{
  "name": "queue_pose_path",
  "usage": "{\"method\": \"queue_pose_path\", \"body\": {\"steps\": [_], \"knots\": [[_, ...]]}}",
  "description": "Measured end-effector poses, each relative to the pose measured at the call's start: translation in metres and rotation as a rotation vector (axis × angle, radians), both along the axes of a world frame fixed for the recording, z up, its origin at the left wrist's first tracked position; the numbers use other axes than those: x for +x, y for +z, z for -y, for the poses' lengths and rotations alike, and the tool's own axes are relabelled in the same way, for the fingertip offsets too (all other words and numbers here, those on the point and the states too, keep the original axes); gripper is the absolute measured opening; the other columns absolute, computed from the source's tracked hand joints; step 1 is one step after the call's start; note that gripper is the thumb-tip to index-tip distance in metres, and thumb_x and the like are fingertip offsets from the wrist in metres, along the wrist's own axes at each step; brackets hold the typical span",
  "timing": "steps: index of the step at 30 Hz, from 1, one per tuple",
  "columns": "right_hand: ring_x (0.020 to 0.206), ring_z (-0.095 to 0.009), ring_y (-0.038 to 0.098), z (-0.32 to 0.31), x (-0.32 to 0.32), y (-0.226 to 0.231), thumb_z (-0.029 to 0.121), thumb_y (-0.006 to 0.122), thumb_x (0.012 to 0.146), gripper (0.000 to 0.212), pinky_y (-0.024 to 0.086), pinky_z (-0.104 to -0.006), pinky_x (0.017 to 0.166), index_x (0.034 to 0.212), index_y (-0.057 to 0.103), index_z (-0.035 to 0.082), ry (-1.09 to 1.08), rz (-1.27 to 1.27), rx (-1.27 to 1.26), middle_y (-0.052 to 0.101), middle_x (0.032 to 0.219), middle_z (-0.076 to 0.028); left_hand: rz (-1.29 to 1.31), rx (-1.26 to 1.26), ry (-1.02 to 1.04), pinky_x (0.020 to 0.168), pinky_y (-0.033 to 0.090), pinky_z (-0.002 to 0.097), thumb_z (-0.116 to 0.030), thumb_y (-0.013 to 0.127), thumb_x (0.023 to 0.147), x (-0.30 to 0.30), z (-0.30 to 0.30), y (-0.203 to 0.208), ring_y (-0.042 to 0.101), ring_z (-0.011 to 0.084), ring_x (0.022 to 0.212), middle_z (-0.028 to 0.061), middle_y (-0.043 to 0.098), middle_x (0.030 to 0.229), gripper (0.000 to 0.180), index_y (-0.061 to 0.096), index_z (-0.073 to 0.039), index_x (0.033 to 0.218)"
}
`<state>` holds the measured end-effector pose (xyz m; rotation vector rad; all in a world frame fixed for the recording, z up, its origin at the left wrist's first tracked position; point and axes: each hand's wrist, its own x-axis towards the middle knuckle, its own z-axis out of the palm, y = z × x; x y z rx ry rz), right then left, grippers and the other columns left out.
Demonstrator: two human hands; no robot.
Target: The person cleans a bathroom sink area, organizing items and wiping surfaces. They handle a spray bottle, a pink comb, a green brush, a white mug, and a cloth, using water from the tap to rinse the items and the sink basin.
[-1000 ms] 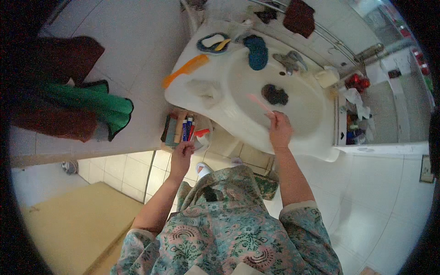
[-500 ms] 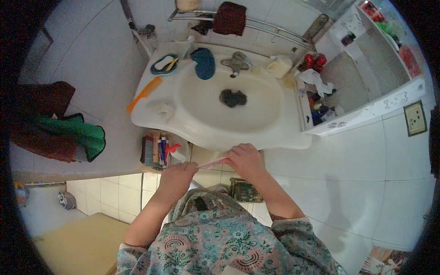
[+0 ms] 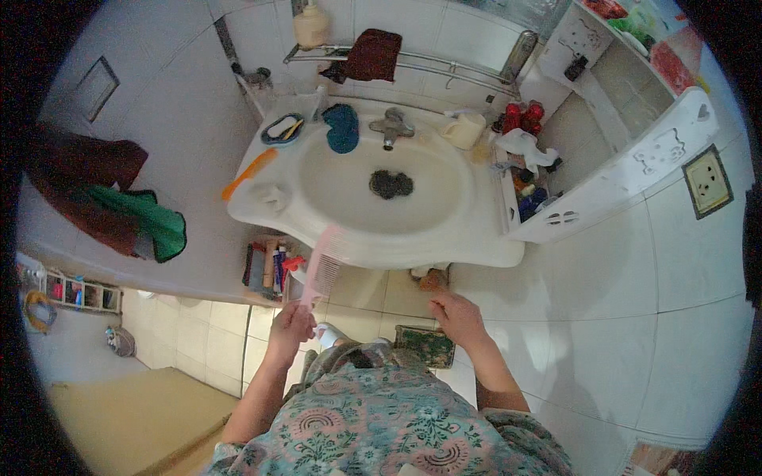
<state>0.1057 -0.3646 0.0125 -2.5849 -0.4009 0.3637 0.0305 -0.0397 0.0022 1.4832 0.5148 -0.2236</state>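
My left hand grips the handle of a pink comb. The comb points up and away from me, its teeth to the right, in front of the sink's near rim. My right hand is apart from the comb, to its right, with fingers curled and pinched together; I cannot make out whether anything is in them. Beyond my hands is a white washbasin. A dark clump that looks like hair lies at the bottom of its bowl.
A blue cloth lies by the tap. An orange comb and a soap dish sit on the left ledge. A white shelf unit stands right. A holder with tubes is below the sink's left side.
My right hand has let go of the comb and moved right and nearer to me. My left hand has turned the comb from lying sideways to upright. The view has shifted slightly.
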Motion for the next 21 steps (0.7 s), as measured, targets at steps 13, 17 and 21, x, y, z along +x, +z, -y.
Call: {"method": "queue_pose_path", "body": {"steps": [13,17,21], "knots": [[0.113,-0.021,0.048,-0.053,-0.014,-0.024,0.02,0.05,0.092,0.044,0.041,-0.0364,0.094,0.13,0.035,0.005,0.047,-0.633,1.114,0.051,0.122,-0.012,-0.014,-0.069,-0.252,0.057,0.042,0.0213,-0.019,0.053,0.086,-0.013,0.052,0.01,0.051,0.0078,0.061,0.0016,0.056,0.069,0.022,0.059,0.002,0.092],[0.111,-0.023,0.05,-0.078,-0.02,-0.003,0.029,0.046,0.093,0.042,0.043,-0.0373,0.091,0.128,0.039,0.006,-0.14,-0.972,1.263,0.051,0.121,-0.015,-0.047,-0.082,-0.209,0.057,0.041,0.0221,-0.019,0.053,0.086,-0.031,0.059,0.011,0.051,0.0081,0.063,0.0014,0.056,0.07,0.021,0.059,0.001,0.091],[0.106,-0.02,0.054,-0.081,-0.033,-0.018,0.029,0.045,0.093,0.04,0.046,-0.0358,0.084,0.126,0.043,0.005,-0.118,-1.129,1.134,0.053,0.119,-0.011,-0.095,-0.129,-0.139,0.058,0.041,0.022,-0.016,0.053,0.087,-0.063,0.055,-0.016,0.051,0.0078,0.064,0.0009,0.057,0.072,0.018,0.06,0.0,0.092]]}}
